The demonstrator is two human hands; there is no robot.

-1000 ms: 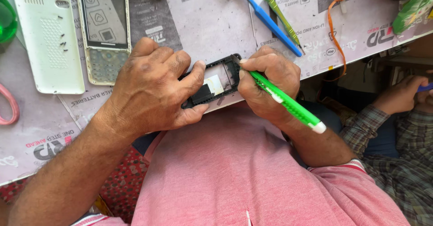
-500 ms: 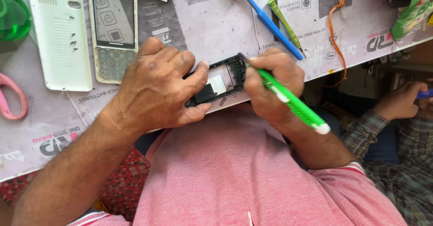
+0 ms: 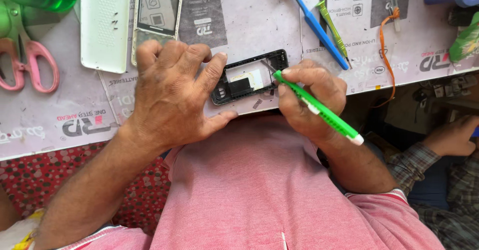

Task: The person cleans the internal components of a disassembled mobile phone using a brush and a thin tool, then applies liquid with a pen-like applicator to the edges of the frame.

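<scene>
The phone frame, a black open shell with its insides showing, lies flat at the near edge of the desk, about midway along it. It looks light, thin and stiff but easy to crack, with small fragile parts inside, so the outer rim seems the safest place to hold it. The left hand presses down on the frame's left end, fingers spread and curled over it, thumb along the desk edge, pinning rather than clasping. The right hand is closed around a green screwdriver like a pen, its metal tip set into the frame's right part. Beyond the frame, toward the far edge, lie a white back cover and a phone front side by side, a blue toothbrush and a slim green tool. Pink scissors rest near the left edge. Another person's hand shows below the desk at the right.
</scene>
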